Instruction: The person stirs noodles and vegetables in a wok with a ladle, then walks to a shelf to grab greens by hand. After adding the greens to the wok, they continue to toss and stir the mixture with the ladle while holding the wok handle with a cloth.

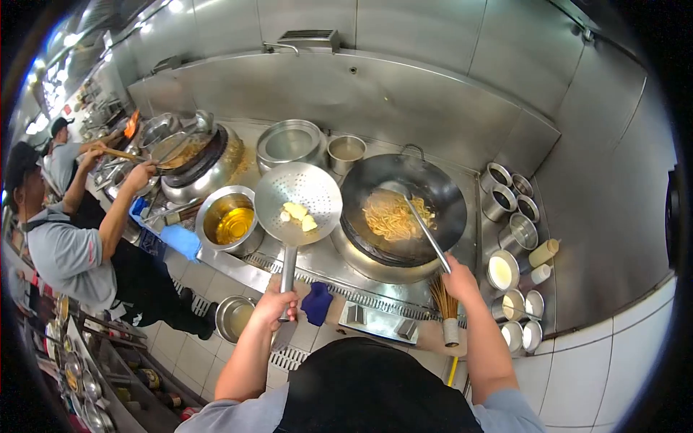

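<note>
My left hand (276,304) is closed around the handle of a perforated strainer (299,189). Pale yellow chunks (299,216) lie in the strainer's bowl, left of the wok. On the right, my right hand (460,278) grips the long metal handle of a ladle (427,232), whose head rests in the black wok (446,195). Brownish strips of food (393,216), like noodles, lie in the wok beneath and beside the ladle head.
A pot of yellow oil (232,222) stands left of the strainer. Seasoning containers (503,270) and squeeze bottles line the right side. A bamboo brush (446,310) and a purple cloth (316,303) are at the front edge. Two co-workers (65,245) are at the left.
</note>
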Available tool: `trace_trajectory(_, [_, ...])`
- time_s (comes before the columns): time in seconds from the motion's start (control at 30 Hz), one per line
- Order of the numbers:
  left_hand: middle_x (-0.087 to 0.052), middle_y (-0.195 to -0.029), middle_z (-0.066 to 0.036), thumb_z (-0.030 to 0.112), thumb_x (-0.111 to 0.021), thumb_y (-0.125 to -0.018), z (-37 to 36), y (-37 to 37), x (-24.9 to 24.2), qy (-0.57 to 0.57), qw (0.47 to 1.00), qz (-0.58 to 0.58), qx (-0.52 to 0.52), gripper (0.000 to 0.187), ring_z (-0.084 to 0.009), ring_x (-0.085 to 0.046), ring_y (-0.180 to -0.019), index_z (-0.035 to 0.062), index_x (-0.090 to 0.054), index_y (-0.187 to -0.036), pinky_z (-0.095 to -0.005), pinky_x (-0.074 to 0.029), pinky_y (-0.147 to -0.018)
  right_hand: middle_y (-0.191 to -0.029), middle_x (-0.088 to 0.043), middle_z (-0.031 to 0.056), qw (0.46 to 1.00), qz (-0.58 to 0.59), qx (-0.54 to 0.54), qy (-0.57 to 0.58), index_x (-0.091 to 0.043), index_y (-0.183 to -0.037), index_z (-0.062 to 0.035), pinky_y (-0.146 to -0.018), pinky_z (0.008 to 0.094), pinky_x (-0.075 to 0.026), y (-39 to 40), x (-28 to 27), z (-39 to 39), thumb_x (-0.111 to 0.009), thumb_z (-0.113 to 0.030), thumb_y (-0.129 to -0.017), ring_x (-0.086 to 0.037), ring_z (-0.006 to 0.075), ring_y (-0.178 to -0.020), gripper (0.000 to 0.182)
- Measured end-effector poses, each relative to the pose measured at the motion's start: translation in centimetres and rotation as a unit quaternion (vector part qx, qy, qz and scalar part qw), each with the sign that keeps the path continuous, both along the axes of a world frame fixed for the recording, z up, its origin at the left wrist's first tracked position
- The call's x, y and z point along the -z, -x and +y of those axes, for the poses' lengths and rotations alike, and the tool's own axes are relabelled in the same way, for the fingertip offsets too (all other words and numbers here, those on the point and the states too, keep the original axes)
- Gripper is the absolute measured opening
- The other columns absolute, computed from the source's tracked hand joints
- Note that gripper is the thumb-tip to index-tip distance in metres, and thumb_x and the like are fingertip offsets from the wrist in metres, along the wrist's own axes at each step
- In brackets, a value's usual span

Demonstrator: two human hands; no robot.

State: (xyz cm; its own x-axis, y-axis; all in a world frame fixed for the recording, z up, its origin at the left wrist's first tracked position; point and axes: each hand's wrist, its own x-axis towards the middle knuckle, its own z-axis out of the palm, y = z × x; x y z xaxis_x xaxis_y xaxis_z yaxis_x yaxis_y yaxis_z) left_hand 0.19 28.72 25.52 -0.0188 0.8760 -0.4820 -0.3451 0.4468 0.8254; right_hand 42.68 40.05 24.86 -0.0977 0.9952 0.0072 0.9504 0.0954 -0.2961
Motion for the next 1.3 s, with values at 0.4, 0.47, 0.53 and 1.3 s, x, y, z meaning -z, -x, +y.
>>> trace_trajectory(0.4, [-0.048, -0.061, -0.001, 0.006, -0.062, -0.078, 7.9, -9.8, -3.3, -0.010, 0.981, 0.158, 0.108, 0.019, -0.0107, -0.046, -0.046, 0.0017, -0.049, -0.091, -0.0274, -0.038, -0.039, -0.061, -0.047, 0.0008, 0.831, 0.512, 0.099, 0.193, -0.048, -0.087, -0.0059, -0.036, 0.0258, -0.038, -1.9, -3.7, -4.0, -0.053, -0.005, -0.085, -0.046, 0.0104, -0.042, 0.005])
trace_trajectory(0.47, [-0.048, -0.061, -0.001, 0.005, -0.062, -0.078, 8.4, -10.7, -3.1, 0.005, 0.984, 0.123, 0.125, 0.019, -0.0104, -0.046, -0.046, 0.0012, -0.049, -0.091, -0.0268, -0.037, -0.039, -0.061, -0.047, 0.0005, 0.837, 0.507, 0.070, 0.195, -0.048, -0.088, -0.0056, -0.036, 0.0258, -0.038, -3.0, -2.6, -4.6, -0.052, -0.004, -0.085, -0.046, 0.0102, -0.042, 0.005])
trace_trajectory(0.53, [-0.047, -0.061, -0.001, 0.005, -0.061, -0.079, 8.6, -11.3, -3.3, 0.005, 0.983, 0.133, 0.125, 0.016, -0.0100, -0.046, -0.046, 0.0012, -0.049, -0.089, -0.0267, -0.039, -0.039, -0.061, -0.046, 0.0000, 0.833, 0.510, 0.080, 0.200, -0.047, -0.088, -0.0061, -0.036, 0.0260, -0.038, -3.5, -3.1, -5.5, -0.051, -0.004, -0.085, -0.045, 0.0101, -0.041, 0.006])
trace_trajectory(1.3, [-0.060, -0.102, -0.030, 0.016, -0.059, -0.074, 12.0, -8.0, -5.9, -0.143, 0.780, 0.609, 0.004, 0.052, -0.0408, -0.057, -0.101, -0.0064, -0.047, -0.119, -0.0438, -0.044, -0.089, -0.093, -0.065, 0.0220, 0.935, 0.347, 0.063, 0.043, -0.046, -0.130, -0.0058, -0.076, 0.0370, -0.049, -2.9, -3.5, -5.5, -0.060, -0.016, -0.082, -0.064, 0.0336, -0.083, 0.051])
